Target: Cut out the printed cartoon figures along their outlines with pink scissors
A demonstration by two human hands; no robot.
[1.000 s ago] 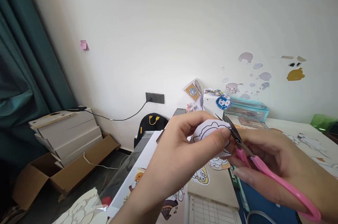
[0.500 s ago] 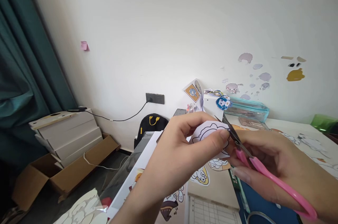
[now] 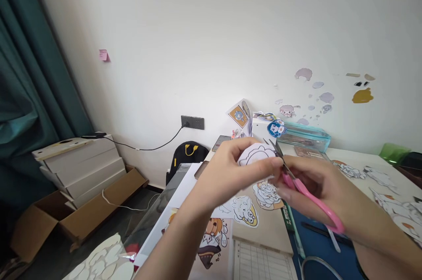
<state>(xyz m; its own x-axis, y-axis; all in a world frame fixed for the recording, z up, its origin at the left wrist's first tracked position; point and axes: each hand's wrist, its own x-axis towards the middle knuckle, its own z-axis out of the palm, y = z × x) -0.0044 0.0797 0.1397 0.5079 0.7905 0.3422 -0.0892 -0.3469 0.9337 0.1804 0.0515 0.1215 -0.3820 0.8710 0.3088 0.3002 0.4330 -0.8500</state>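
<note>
My left hand (image 3: 235, 168) pinches a small white paper cutout (image 3: 255, 154) printed with a black scalloped outline; my thumb lies across its lower part. My right hand (image 3: 316, 187) grips a pair of pink-handled scissors (image 3: 311, 201). Their dark blades stand slightly apart at the paper's right edge, close to my left thumb tip. Below the hands, cartoon cutouts (image 3: 244, 212) lie on a beige board (image 3: 263, 236). My fingers hide part of the paper and the lower blades.
A teal pencil case (image 3: 303, 136) and a white box (image 3: 260, 129) stand against the wall. More cutouts (image 3: 382, 177) lie on the desk at right. Pale paper pieces (image 3: 102, 262) are at lower left. White boxes (image 3: 82, 170) sit in an open carton (image 3: 99, 196) on the floor.
Both hands have moved slightly left and up, with the paper and scissors. The scissors have turned, their handle loop now nearer the wrist's left side. More of the cutouts below shows.
</note>
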